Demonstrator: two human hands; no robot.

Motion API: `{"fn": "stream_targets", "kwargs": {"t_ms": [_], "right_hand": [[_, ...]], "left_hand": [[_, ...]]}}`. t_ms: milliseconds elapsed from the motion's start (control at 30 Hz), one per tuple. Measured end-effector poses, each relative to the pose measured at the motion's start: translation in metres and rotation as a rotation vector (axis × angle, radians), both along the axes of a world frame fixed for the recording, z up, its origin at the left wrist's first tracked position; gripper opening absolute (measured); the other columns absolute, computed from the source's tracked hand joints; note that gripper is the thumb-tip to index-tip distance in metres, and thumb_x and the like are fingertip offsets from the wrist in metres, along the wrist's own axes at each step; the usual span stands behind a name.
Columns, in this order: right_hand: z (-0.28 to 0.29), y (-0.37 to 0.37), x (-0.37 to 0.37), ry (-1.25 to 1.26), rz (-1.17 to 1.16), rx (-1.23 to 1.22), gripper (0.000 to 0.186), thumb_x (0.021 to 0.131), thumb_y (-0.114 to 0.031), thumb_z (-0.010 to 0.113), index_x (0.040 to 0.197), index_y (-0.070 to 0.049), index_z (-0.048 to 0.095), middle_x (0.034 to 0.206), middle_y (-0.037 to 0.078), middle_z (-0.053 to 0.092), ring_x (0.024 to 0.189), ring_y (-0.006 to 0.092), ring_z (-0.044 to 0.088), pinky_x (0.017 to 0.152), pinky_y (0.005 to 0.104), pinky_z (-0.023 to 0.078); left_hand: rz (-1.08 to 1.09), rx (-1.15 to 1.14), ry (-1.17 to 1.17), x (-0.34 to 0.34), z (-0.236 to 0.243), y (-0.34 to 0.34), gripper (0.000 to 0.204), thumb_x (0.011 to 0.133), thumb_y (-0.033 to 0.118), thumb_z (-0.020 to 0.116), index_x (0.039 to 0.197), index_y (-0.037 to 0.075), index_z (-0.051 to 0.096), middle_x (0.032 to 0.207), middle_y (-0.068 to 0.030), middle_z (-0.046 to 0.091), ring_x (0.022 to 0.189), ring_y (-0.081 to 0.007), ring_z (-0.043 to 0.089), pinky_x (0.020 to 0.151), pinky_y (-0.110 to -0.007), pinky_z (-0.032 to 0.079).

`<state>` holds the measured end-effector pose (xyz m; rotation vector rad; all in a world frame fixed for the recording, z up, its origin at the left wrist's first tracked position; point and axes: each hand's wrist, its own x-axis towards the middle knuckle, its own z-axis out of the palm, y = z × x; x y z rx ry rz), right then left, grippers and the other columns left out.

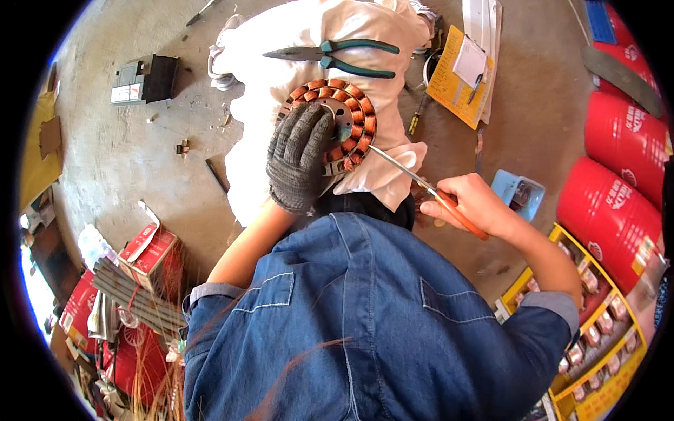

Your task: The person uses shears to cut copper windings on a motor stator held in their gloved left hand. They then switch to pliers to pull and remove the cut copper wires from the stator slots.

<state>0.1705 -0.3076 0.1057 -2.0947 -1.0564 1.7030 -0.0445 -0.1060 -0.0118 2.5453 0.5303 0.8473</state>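
Observation:
My left hand [300, 154], in a grey knit glove, grips a round stator [357, 119] with rings of copper coils, lying on a white cloth [260, 28] over my lap. Closed around an orange-handled long-nosed tool [466, 219] is my bare right hand [463, 200]; the tool's slim metal tip touches or nearly touches the coils at the stator's right side. Dark green-handled needle-nose pliers [358, 46] lie on the cloth above the stator, pointing left.
A black battery [154, 77] and small scraps sit on the concrete floor at left. Yellow papers [449, 84], a screwdriver [415, 115] and a blue tub [519, 186] are at right, beside red drums [604, 203] and a yellow rack [590, 379]. A red box [147, 252] stands lower left.

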Motion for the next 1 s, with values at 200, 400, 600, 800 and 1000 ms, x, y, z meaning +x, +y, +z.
{"fn": "stream_targets", "kwargs": {"t_ms": [200, 400, 600, 800, 1000], "right_hand": [[0.008, 0.001, -0.005, 0.023, 0.013, -0.031, 0.057, 0.092, -0.052, 0.068, 0.073, 0.001, 0.056, 0.061, 0.017, 0.052, 0.054, 0.0245, 0.043, 0.055, 0.0392, 0.043], [0.024, 0.019, -0.009, -0.045, 0.046, -0.091, 0.059, 0.091, -0.051, 0.068, 0.069, 0.002, 0.056, 0.059, 0.019, 0.05, 0.052, 0.0281, 0.042, 0.055, 0.0396, 0.042], [0.021, 0.023, -0.006, -0.122, 0.124, -0.124, 0.057, 0.09, -0.048, 0.07, 0.065, 0.002, 0.058, 0.059, 0.022, 0.052, 0.05, 0.0366, 0.042, 0.052, 0.0414, 0.042], [-0.021, -0.001, -0.021, -0.191, 0.05, 0.101, 0.039, 0.089, -0.026, 0.073, 0.067, 0.001, 0.057, 0.058, 0.018, 0.052, 0.048, 0.0291, 0.051, 0.049, 0.038, 0.041], [-0.077, -0.012, -0.041, -0.257, -0.072, 0.419, 0.038, 0.082, -0.02, 0.078, 0.06, -0.004, 0.051, 0.054, 0.016, 0.05, 0.047, 0.0346, 0.052, 0.047, 0.0408, 0.042]], "left_hand": [[-0.066, -0.061, -0.021, -0.002, 0.005, 0.007, 0.066, 0.068, 0.016, 0.085, 0.128, 0.008, 0.059, 0.128, -0.0145, 0.062, 0.118, -0.0372, 0.061, 0.1, -0.05, 0.049], [-0.069, -0.074, 0.005, -0.006, 0.002, 0.008, 0.067, 0.068, 0.017, 0.084, 0.128, 0.007, 0.058, 0.128, -0.0142, 0.061, 0.12, -0.0373, 0.059, 0.101, -0.051, 0.048], [-0.071, -0.082, 0.024, -0.006, 0.003, 0.008, 0.067, 0.068, 0.02, 0.085, 0.128, 0.007, 0.059, 0.131, -0.0146, 0.061, 0.121, -0.0374, 0.059, 0.101, -0.05, 0.048], [-0.032, -0.09, 0.049, -0.004, -0.004, 0.006, 0.062, 0.071, 0.03, 0.077, 0.129, 0.009, 0.063, 0.13, -0.0131, 0.062, 0.123, -0.0361, 0.058, 0.106, -0.05, 0.043], [0.008, -0.104, -0.033, 0.002, 0.002, 0.007, 0.055, 0.073, 0.02, 0.077, 0.124, 0.007, 0.064, 0.125, -0.0155, 0.064, 0.116, -0.0363, 0.062, 0.098, -0.048, 0.049]]}}
